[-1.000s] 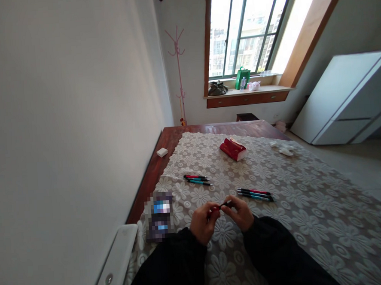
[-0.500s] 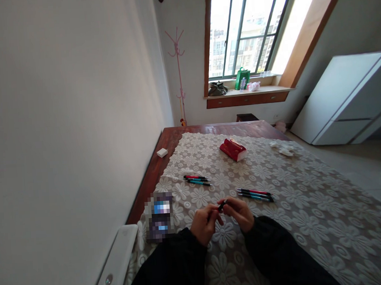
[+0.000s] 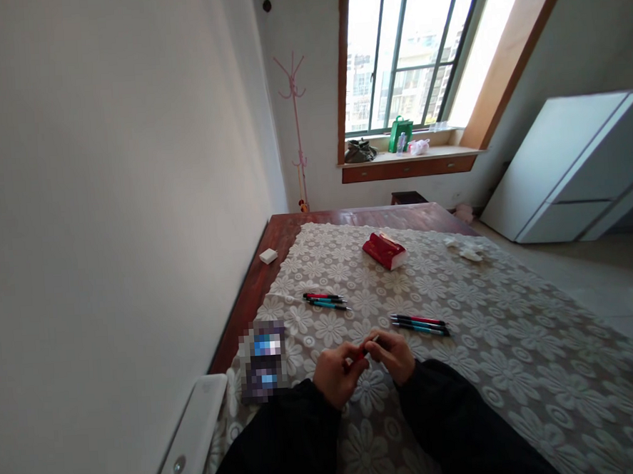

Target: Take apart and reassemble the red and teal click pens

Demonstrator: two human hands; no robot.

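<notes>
Both my hands meet low over the tablecloth, around a small red pen (image 3: 362,353) that is mostly covered by fingers. My left hand (image 3: 336,376) is closed on its red barrel. My right hand (image 3: 396,356) pinches at the other end, where a thin pale bit shows; whether that is a separate part I cannot tell. Beyond my right hand lies a row of pens (image 3: 420,324), red, black and blue, side by side. Further left, another small group of red and blue pens (image 3: 325,301) rests on the cloth.
A flower-patterned tablecloth (image 3: 370,455) covers the wooden table (image 3: 347,217). On it are a red tissue pack (image 3: 384,251), crumpled white tissues (image 3: 470,250) and a blurred-out item (image 3: 263,362). A white charger (image 3: 268,256) and a long white device (image 3: 193,430) lie by the left wall.
Between my fingers a red barrel now shows where a black piece showed before. My right fingers have shifted slightly at its end. Both pen groups lie as before; the view moved slightly.
</notes>
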